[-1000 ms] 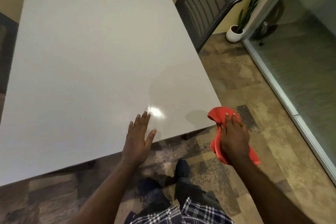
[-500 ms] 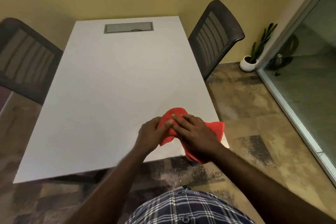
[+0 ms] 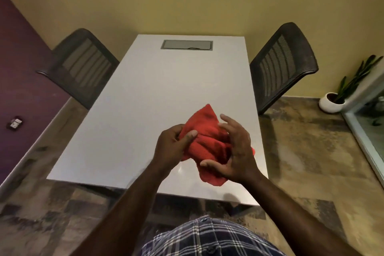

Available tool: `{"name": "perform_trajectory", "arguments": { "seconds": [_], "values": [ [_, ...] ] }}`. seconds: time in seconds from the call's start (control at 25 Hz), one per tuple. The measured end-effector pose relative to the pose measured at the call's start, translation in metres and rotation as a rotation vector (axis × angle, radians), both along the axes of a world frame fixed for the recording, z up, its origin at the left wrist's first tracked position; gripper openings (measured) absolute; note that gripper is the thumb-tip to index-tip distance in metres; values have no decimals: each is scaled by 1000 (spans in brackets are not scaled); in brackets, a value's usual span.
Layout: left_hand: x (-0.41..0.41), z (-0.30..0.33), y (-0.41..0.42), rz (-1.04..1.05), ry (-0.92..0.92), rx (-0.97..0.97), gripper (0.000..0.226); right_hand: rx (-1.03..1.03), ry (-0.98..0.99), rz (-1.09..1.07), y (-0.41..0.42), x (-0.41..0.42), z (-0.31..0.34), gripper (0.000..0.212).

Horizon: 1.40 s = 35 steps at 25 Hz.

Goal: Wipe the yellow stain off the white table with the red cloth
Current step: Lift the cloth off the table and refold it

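Note:
The red cloth (image 3: pixel 207 139) is bunched up between both my hands, held in the air above the near end of the white table (image 3: pixel 145 110). My left hand (image 3: pixel 172 147) pinches its left side with thumb and fingers. My right hand (image 3: pixel 236 151) cups it from the right and below, fingers partly spread. A loose corner sticks up at the far side and another hangs down near the table's front edge. I see no yellow stain on the visible tabletop.
A grey cable hatch (image 3: pixel 187 45) is set into the table's far end. Dark mesh chairs stand at the left (image 3: pixel 81 66) and right (image 3: pixel 282 64). A potted plant (image 3: pixel 334 102) sits on the floor by a glass door at right. Yellow wall behind.
A second ago my right hand held the cloth beside the table and my left lay flat on it. Both hands now hold the cloth, lifted above the table; the view has tilted up.

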State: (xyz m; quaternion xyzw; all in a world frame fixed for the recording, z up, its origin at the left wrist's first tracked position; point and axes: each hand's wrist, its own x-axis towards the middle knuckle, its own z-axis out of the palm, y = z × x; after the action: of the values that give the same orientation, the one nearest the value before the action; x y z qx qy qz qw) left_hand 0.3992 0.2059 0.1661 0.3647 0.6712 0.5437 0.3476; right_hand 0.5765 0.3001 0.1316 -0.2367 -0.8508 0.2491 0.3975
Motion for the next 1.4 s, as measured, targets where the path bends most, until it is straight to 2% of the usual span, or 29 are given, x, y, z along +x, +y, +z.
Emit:
{"name": "perform_trajectory", "arguments": {
  "seconds": [0.08, 0.16, 0.24, 0.28, 0.36, 0.4, 0.48, 0.52, 0.64, 0.84, 1.12, 1.32, 1.4],
  "values": [
    [0, 5, -3, 55, -36, 23, 9, -235, 160, -202, 3, 6, -8, 89],
    [-5, 8, -8, 122, -28, 40, 12, -684, 227, -353, 4, 6, -19, 88],
    [-14, 9, -15, 190, -17, 41, 15, -1178, 138, -222, 7, -3, -35, 89],
    [-19, 9, -19, 219, -22, 37, 15, -1333, 70, -94, 6, -11, -40, 92],
    [-29, 5, -29, 263, -46, 30, 15, -1474, 12, 151, 0, -32, -44, 94],
    [-34, 3, -34, 287, -53, 28, 15, -1512, 33, 258, -4, -45, -42, 87],
    [-45, -2, -45, 349, -57, 29, 16, -1484, 86, 393, -12, -75, -37, 65],
    [-51, -5, -52, 384, -59, 35, 16, -1423, 111, 383, -17, -88, -35, 54],
    [-78, -19, -74, 484, -39, 40, 14, -1171, 134, 168, -28, -124, -33, 40],
    [-140, -59, -113, 644, -11, 13, 14, -887, -28, 145, -47, -198, -41, 34],
    [-241, -119, -172, 838, -78, -62, 34, -695, -291, 259, -83, -336, -72, 30],
    [-296, -155, -201, 975, -130, -107, 15, -550, -483, 380, -101, -429, -96, 30],
    [-310, -166, -207, 1031, -152, -132, 15, -478, -587, 415, -104, -459, -106, 32]
  ]
}}
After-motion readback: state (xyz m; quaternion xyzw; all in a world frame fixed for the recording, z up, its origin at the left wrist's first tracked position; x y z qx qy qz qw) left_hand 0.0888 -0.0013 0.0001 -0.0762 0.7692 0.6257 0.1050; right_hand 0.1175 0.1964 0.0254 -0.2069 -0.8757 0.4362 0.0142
